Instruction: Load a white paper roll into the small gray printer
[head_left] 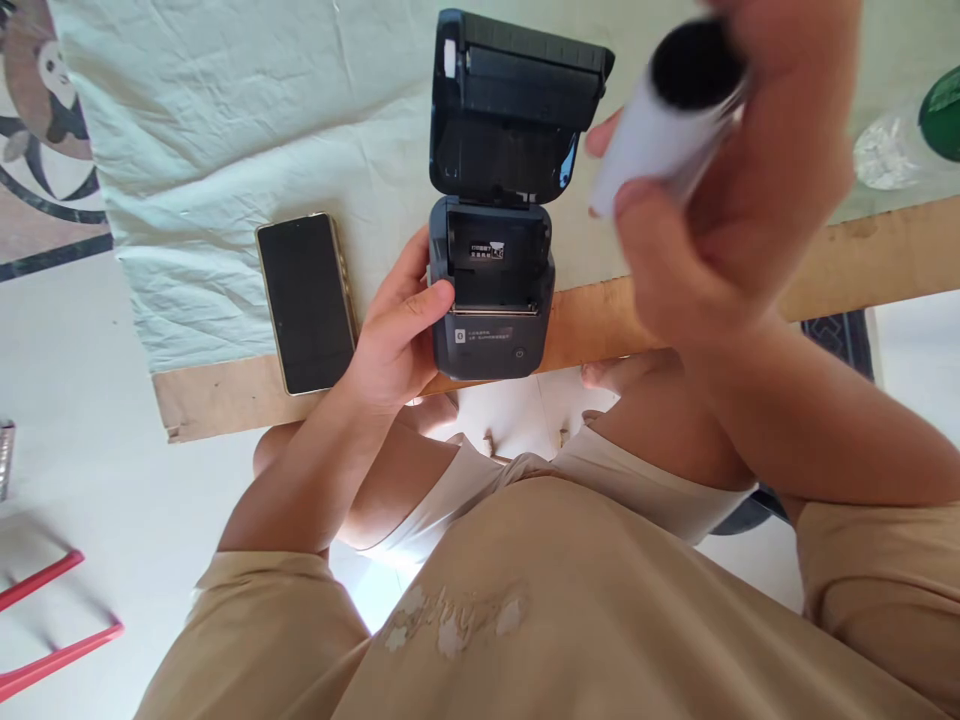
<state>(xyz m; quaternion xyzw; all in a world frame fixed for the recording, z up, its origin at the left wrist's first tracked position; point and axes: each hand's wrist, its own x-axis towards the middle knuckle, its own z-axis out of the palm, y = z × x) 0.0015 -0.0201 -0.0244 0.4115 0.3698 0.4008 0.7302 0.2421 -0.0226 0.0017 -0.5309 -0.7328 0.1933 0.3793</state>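
Observation:
My left hand (401, 335) is closed around the left side of a small dark label printer (491, 345), thumb on its front edge. The printer's lid (510, 110) stands open, and the bay inside shows a small printed sticker (487, 250) and no roll. Up at the right, my right hand (750, 200) grips a white paper roll (645, 150) with a black end. Slight motion blur softens this hand and the roll, which is held apart from the printer.
A phone (306, 305) with a dark screen lies left of the printer on the pale green cloth (225, 120). A clear bottle with a green part (941, 115) is at the far right. The table's wooden edge (217, 400) runs near my lap. Red bars (60, 660) show at lower left.

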